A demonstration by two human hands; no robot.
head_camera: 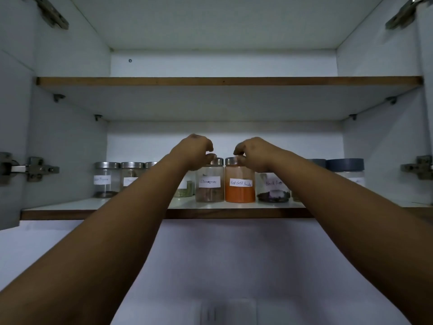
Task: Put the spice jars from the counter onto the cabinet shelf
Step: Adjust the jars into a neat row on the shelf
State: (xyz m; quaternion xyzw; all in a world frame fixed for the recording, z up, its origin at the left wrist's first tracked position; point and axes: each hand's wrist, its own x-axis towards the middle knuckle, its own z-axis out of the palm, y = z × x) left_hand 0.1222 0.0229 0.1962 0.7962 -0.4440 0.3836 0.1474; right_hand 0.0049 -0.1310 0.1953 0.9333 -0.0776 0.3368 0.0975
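head | left hand fingertips pinch the lid of the cinnamon jar; right hand pinches the lid of the red chilli jar | both stand near the lower shelf front edge | advice: release straight up, then nudge rearward | room: jars just beside each side; space above.

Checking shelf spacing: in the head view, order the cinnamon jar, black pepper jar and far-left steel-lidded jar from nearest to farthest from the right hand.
1. Black pepper jar, just below the right hand.
2. Cinnamon jar, further left, under the left hand.
3. Far-left steel-lidded jar, at the row's left end.
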